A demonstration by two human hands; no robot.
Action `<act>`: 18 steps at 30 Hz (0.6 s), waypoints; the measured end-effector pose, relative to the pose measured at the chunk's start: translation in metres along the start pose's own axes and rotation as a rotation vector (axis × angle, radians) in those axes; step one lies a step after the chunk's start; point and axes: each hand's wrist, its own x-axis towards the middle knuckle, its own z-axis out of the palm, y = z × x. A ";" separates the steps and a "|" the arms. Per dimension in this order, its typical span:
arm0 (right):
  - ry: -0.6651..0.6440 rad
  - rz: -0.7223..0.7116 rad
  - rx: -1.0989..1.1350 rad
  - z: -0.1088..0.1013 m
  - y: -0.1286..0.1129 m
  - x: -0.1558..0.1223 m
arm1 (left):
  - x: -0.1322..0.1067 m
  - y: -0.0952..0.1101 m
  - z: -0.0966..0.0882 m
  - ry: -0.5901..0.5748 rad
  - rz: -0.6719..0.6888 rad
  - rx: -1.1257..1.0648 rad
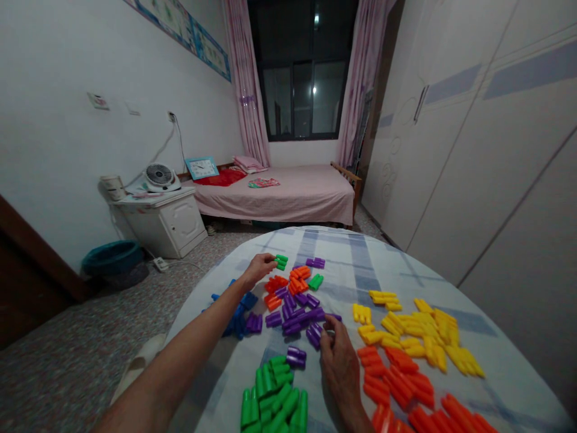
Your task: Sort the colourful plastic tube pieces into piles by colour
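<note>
My left hand reaches to the far side of the round table and pinches a green plastic block. My right hand rests nearer me, fingers curled onto a purple block at the edge of the mixed purple pile. Orange blocks and a second green block lie between the two hands. A sorted green pile sits just left of my right wrist.
A checked cloth covers the table. Yellow blocks and orange-red blocks lie to the right, blue ones under my left forearm. Beyond are a bed, a white cabinet with a fan, and wardrobes.
</note>
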 end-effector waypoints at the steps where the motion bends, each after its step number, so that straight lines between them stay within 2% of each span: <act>1: -0.003 0.003 -0.003 0.000 0.000 0.000 | -0.007 0.000 -0.006 -0.027 -0.002 -0.086; 3: -0.015 0.012 -0.006 0.001 0.001 -0.001 | -0.022 0.002 -0.018 -0.104 -0.007 -0.280; 5: -0.022 0.015 -0.006 0.001 0.000 -0.001 | -0.040 0.007 -0.027 -0.240 0.023 -0.387; 9: 0.000 0.001 -0.025 0.000 -0.002 -0.001 | -0.081 0.020 -0.034 -0.737 0.131 -0.244; 11: 0.002 -0.003 -0.033 -0.001 -0.002 -0.001 | -0.101 0.022 -0.030 -0.918 0.142 -0.186; 13: 0.001 -0.009 -0.034 0.000 -0.001 0.000 | -0.117 0.021 -0.025 -1.015 0.143 -0.144; 18: 0.005 -0.032 -0.018 0.001 0.000 -0.001 | -0.135 0.020 -0.022 -1.097 0.167 -0.087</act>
